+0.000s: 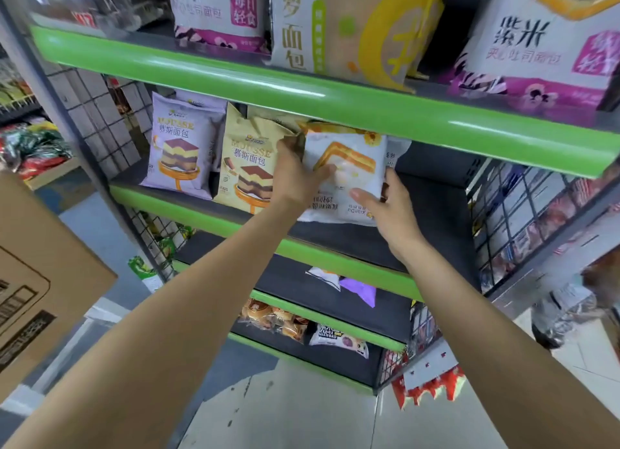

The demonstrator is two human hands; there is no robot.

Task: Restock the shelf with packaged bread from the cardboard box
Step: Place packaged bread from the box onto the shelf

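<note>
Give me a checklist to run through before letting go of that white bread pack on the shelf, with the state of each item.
1. Both hands on the pack: ok. The left hand and right hand hold the white bread pack from either side.
2. Pack right way up: not ok. Its print at the bottom reads upside down.
3. Pack resting on the shelf: ok. Its lower edge sits on the dark board.
4. Free space to its right: ok. Bare board shows there.
5. Neighbour undisturbed: cannot tell. The left hand overlaps the beige mousse pack.
6. More stock in the cardboard box: cannot tell. Its inside is out of view.
</note>
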